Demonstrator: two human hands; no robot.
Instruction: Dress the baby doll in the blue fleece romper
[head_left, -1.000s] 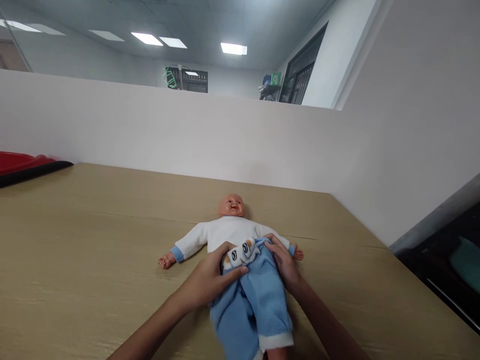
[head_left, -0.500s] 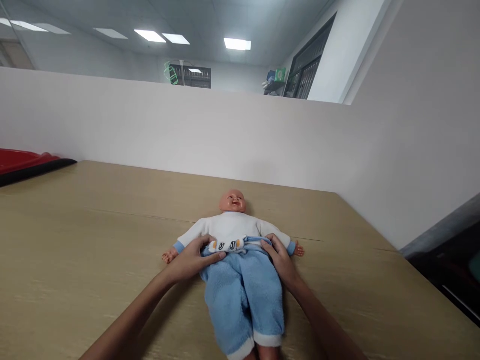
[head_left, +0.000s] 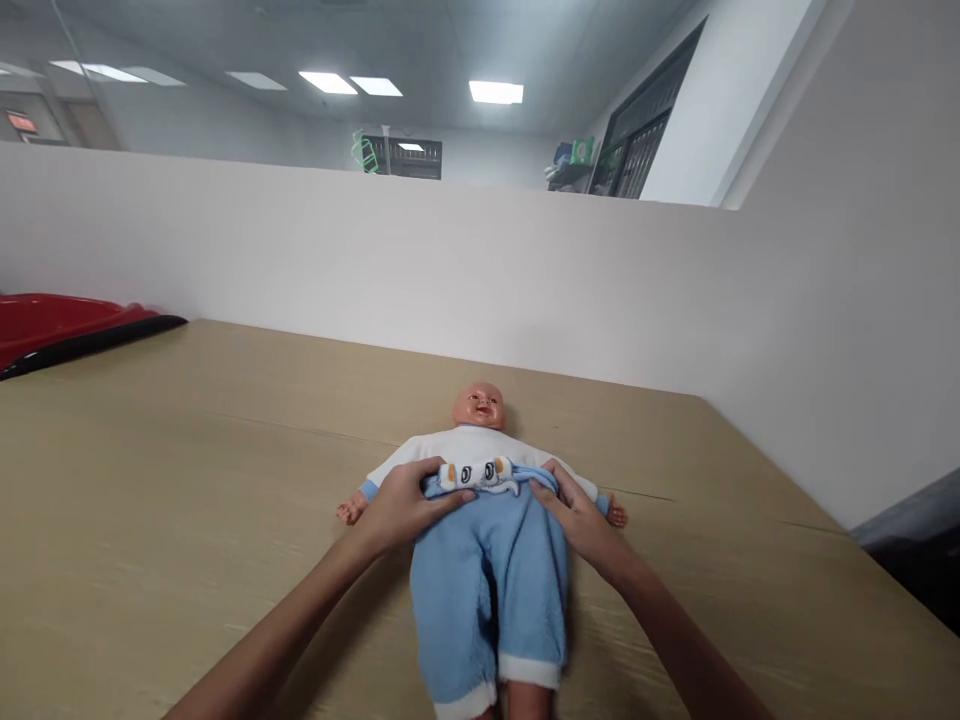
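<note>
A baby doll [head_left: 480, 407] lies on its back on the wooden table, head away from me, arms spread. It wears a white top [head_left: 442, 447] with blue cuffs and light blue pants [head_left: 480, 570] with white leg hems. My left hand [head_left: 409, 505] grips the waistband on the left, thumb on the front and fingers behind the edge. On the right side my right hand [head_left: 577, 510] pinches the same waistband. Between the hands, a white strip with a printed pattern [head_left: 478, 473] shows bunched at the waist. The fingertips behind the cloth are hidden.
The tabletop [head_left: 285, 480] spreads around the doll and meets a pale wall [head_left: 420, 270] at the back. A red object with a black edge [head_left: 67, 320] is at the far left. Beyond the wall is a lit room.
Both hands have drawn the pants' waistband slightly up the doll's belly, and the pant legs look straighter. The whole view has shifted a little, with the scene now further right.
</note>
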